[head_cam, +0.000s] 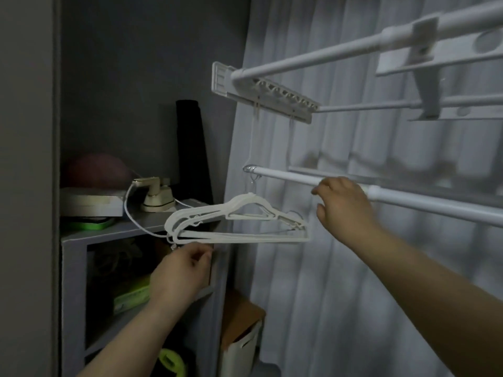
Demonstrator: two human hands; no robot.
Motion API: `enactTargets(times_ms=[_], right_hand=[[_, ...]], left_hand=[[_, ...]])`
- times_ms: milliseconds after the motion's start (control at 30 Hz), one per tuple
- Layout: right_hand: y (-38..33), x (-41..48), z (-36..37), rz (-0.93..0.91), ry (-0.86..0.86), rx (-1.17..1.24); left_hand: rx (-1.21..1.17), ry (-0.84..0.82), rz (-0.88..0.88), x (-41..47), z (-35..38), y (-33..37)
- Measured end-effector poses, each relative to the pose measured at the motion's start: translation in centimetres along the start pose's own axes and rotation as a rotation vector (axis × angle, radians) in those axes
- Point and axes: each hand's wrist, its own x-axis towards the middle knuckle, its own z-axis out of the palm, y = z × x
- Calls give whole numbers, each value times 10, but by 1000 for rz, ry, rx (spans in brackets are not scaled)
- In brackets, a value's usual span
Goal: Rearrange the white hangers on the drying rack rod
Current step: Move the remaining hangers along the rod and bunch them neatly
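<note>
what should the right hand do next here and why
Probably slide the right hand left along the white drying-rack rod to the hooks of the slim white hangers. They all hang in one clump near the rod's end, the right hand is apart from them, and the left hand is at their lower bars, seemingly to steady them.

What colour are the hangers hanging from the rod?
White, or slightly cream in the dim light. The hangers show best in the head view.
</note>
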Motion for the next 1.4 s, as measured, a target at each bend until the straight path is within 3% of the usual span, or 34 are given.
enactTargets(times_ms=[400, 667, 833, 1267, 1400], right_hand=[[0, 100, 81, 135, -61, -234], [1, 110, 98, 124, -7, -306], [-7, 116, 92, 166, -53, -178], [-24, 110, 86, 177, 6, -128], [-22, 108, 83, 207, -86, -218]], left_hand=[[192, 85, 337, 129, 58, -41], [441, -44, 413, 178, 84, -73], [566, -90, 479, 190, 87, -77], [108, -456, 605, 137, 105, -33], [34, -530, 654, 121, 102, -10]])
